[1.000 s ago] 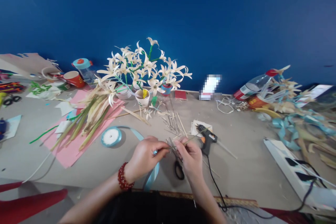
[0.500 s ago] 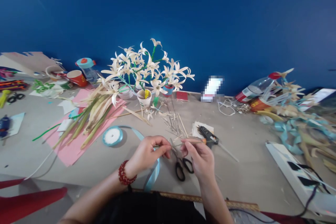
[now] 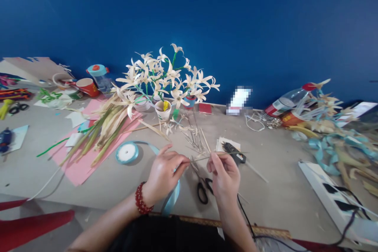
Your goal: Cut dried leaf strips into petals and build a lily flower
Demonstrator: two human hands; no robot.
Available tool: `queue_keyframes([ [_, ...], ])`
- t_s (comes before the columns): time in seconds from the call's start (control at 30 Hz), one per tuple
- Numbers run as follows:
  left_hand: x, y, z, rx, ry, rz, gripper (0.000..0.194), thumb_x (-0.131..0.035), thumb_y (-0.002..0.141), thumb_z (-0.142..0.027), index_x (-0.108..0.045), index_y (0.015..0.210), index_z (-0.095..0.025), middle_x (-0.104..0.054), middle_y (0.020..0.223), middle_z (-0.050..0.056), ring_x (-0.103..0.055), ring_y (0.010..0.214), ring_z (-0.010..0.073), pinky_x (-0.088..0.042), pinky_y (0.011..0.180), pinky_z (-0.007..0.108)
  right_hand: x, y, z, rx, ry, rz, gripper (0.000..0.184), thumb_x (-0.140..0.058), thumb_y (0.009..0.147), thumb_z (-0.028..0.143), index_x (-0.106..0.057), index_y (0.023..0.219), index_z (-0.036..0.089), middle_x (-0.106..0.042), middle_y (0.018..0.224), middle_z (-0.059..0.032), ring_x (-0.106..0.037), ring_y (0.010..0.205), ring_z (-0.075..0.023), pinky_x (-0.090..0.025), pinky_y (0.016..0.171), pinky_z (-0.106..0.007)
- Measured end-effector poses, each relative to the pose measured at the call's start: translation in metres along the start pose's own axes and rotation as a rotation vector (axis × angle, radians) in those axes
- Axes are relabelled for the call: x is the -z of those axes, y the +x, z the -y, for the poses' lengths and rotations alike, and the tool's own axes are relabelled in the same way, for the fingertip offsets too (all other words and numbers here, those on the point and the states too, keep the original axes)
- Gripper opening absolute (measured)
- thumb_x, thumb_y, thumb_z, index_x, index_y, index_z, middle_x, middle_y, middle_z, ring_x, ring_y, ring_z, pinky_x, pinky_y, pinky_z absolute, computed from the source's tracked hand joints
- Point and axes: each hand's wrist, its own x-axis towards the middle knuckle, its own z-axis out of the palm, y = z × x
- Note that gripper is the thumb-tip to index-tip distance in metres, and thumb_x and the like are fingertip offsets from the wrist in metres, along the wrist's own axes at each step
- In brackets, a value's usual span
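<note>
My left hand [image 3: 167,171] pinches one end of a thin, pale green stem [image 3: 201,159] between thumb and forefinger. Further along the same stem, the fingertips of my right hand [image 3: 226,171] are closed on it, and its free end sticks out to the right over the glue gun [image 3: 234,152]. Black-handled scissors [image 3: 202,191] lie on the table under and between my hands. A light blue ribbon [image 3: 173,197] passes behind my left hand; its spool [image 3: 126,152] lies to the left. Whether my left hand touches the ribbon is hidden.
White handmade flowers [image 3: 173,75] stand in small cups behind my hands. Dried husks [image 3: 102,134] lie on pink paper [image 3: 75,173] at left. Loose sticks [image 3: 193,138] are scattered beyond the scissors. A white power strip [image 3: 321,193] and a tilted bottle [image 3: 289,100] are at right.
My left hand's fingers have straightened somewhat, with a finger now lifted, while thumb and forefinger still pinch. The stem shows longer between the hands and beyond the right one.
</note>
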Motion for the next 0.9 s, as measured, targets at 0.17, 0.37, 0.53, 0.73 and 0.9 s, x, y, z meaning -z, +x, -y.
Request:
queue_keyframes([
  [0.17, 0.002, -0.001, -0.003, -0.003, 0.059, -0.019, 0.016, -0.055, 0.092, -0.022, -0.064, 0.078, -0.021, -0.070, 0.072, -0.001, -0.063, 0.069, 0.0144, -0.031, 0.109, 0.047, -0.001, 0.000, 0.003, -0.019, 0.026, -0.023, 0.029, -0.075, 0.077, 0.028, -0.053, 0.061, 0.019, -0.048, 0.051, 0.0066, -0.044, 0.049, -0.0093, -0.035, 0.051, -0.024],
  [0.37, 0.001, -0.002, -0.002, -0.022, 0.119, -0.038, 0.016, -0.052, 0.093, -0.020, -0.066, 0.085, -0.020, -0.070, 0.074, 0.001, -0.063, 0.071, 0.0155, -0.030, 0.109, 0.048, -0.005, 0.002, 0.007, -0.017, 0.074, -0.069, 0.029, -0.077, 0.075, 0.026, -0.051, 0.062, 0.020, -0.047, 0.057, 0.0065, -0.041, 0.049, -0.0078, -0.034, 0.049, -0.023],
  [0.53, 0.004, -0.004, 0.001, -0.037, 0.144, -0.017, 0.021, -0.047, 0.094, -0.015, -0.068, 0.096, -0.022, -0.072, 0.079, 0.001, -0.065, 0.073, 0.0154, -0.025, 0.112, 0.050, -0.003, 0.008, 0.008, -0.021, 0.049, -0.009, 0.025, -0.075, 0.078, 0.026, -0.053, 0.070, 0.020, -0.044, 0.062, 0.0073, -0.041, 0.048, -0.0069, -0.033, 0.047, -0.023],
  [0.73, 0.009, -0.003, -0.002, -0.006, 0.138, -0.038, 0.020, -0.050, 0.093, -0.017, -0.065, 0.082, -0.021, -0.071, 0.077, -0.002, -0.063, 0.075, 0.0146, -0.022, 0.112, 0.049, 0.011, 0.012, 0.002, 0.082, -0.067, 0.057, 0.019, -0.073, 0.082, 0.026, -0.056, 0.075, 0.020, -0.048, 0.066, 0.0060, -0.046, 0.051, -0.0080, -0.035, 0.049, -0.023],
  [0.9, 0.010, -0.002, -0.002, 0.002, 0.148, -0.047, 0.019, -0.051, 0.092, -0.016, -0.062, 0.078, -0.021, -0.070, 0.078, -0.001, -0.061, 0.078, 0.0162, -0.024, 0.110, 0.048, 0.015, 0.015, 0.002, 0.139, -0.106, 0.087, 0.020, -0.071, 0.083, 0.027, -0.056, 0.072, 0.020, -0.050, 0.065, 0.0049, -0.045, 0.051, -0.0092, -0.034, 0.048, -0.025],
])
